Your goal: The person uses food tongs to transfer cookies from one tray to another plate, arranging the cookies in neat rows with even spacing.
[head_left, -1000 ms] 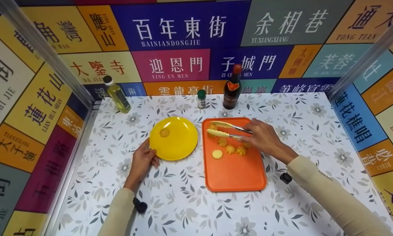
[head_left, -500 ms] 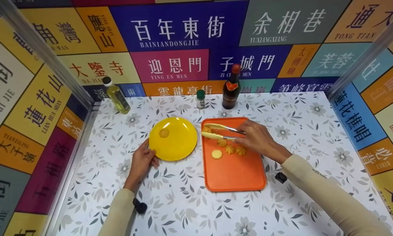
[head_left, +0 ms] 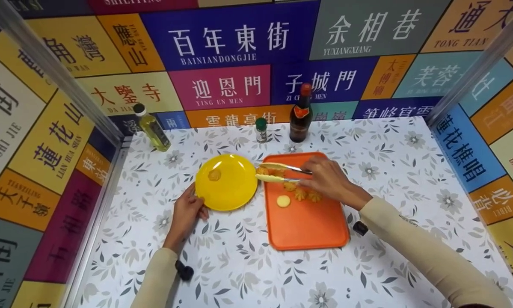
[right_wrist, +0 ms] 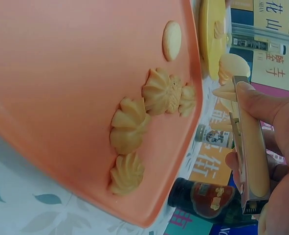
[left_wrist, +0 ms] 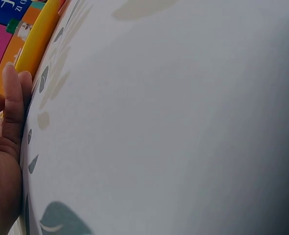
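My right hand (head_left: 327,176) grips metal tongs (head_left: 295,173) with pale yellow tips. A cookie (head_left: 262,170) sits between the tips, just above the gap between the plate and the tray. On the orange tray (head_left: 307,231) lie several flower-shaped cookies (right_wrist: 127,127) and a smooth round cookie (head_left: 283,201). My left hand (head_left: 188,208) holds the left rim of the yellow plate (head_left: 235,192), thumb at the edge. One cookie (head_left: 214,175) lies on that plate. In the left wrist view only part of the hand and the plate's edge (left_wrist: 39,44) show.
Along the back stand an oil bottle (head_left: 153,130), a small green-capped jar (head_left: 261,130) and a dark red-capped bottle (head_left: 300,122). A floral cloth (head_left: 230,265) covers the table. Printed panels (head_left: 230,47) wall the back and sides.
My right hand has moved left with the tongs and the cookie, from over the tray to its left edge by the plate. My left hand stays at the plate.
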Demonstrator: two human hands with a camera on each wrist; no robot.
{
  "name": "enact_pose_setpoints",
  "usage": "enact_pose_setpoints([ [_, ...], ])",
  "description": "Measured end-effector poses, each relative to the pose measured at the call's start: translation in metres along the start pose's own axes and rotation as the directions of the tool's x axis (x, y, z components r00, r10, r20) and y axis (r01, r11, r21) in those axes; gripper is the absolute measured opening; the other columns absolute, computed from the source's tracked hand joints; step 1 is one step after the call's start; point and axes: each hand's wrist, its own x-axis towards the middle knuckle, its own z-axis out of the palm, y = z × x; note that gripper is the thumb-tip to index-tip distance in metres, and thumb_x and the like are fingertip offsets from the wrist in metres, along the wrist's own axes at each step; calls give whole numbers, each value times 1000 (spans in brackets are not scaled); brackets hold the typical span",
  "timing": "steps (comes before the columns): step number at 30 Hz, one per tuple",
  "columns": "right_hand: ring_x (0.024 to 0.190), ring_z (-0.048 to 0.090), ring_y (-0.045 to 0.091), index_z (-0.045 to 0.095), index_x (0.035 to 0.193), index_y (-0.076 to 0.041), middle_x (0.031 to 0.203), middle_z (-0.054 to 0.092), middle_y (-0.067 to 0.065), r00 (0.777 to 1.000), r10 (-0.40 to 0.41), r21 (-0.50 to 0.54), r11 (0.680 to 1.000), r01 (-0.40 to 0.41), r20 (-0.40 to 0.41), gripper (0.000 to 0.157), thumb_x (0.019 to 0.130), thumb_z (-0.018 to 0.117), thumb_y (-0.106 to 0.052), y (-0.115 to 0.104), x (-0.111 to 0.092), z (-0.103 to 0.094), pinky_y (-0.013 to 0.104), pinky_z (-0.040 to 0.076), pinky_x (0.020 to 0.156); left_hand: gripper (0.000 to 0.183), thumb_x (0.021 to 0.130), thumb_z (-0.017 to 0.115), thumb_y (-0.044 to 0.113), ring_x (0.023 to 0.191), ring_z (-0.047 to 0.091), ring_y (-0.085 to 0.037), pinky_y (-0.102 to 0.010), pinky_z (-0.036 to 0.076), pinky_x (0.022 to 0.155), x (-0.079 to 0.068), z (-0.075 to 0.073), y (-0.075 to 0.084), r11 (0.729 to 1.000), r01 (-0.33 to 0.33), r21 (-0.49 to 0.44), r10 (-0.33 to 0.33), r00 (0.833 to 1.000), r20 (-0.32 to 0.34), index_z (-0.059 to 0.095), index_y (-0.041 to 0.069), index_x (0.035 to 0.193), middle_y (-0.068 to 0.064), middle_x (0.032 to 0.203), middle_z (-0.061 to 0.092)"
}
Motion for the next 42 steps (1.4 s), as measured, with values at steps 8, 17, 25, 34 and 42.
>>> enact_pose_setpoints([
  [8, 88, 69, 31, 81, 105, -1, 99, 73, 14, 1000, -24, -1, 1000, 24, 3, 36, 91, 94, -32, -6, 10, 8, 51, 60, 75, 67, 110, 63, 8, 58, 68, -27, -34, 62, 54, 0, -1, 0, 1000, -21, 3, 21, 1000, -2, 38, 9, 172, -26, 80, 71],
  [17, 83, 66, 27, 81, 106, -1, 96, 70, 11, 999, -5, -9, 1000, 6, 52, 40, 90, 94, -36, -15, 25, 17, 47, 59, 71, 68, 109, 63, 11, 59, 68, -28, -35, 62, 55, 0, 0, -1, 1000, 2, 12, -2, 1000, -15, 38, 10, 172, -25, 81, 72],
  [25, 85, 64, 26, 81, 112, 0, 100, 69, 11, 993, 24, 3, 1000, -24, 118, 39, 97, 88, -35, -22, 35, 21, 43, 59, 74, 67, 109, 64, 11, 59, 67, -28, -35, 62, 55, -1, 2, 0, 1000, 10, 3, -10, 1000, -17, 39, 12, 172, -26, 82, 72],
  [34, 87, 62, 23, 82, 117, -3, 105, 71, 10, 988, 47, 38, 998, -53, 150, 38, 98, 86, -36, -28, 47, 26, 39, 60, 77, 67, 110, 65, 11, 58, 67, -27, -35, 62, 54, 1, 1, -3, 999, 10, -33, -10, 1000, -6, 38, 12, 172, -30, 83, 70],
  [42, 86, 63, 22, 84, 113, -8, 103, 73, 9, 989, 40, 47, 998, -47, 140, 32, 98, 85, -36, -34, 57, 33, 38, 59, 75, 67, 110, 63, 8, 57, 68, -26, -33, 63, 54, 0, 0, -2, 999, -26, 19, 26, 1000, -11, 37, 8, 172, -26, 79, 71],
])
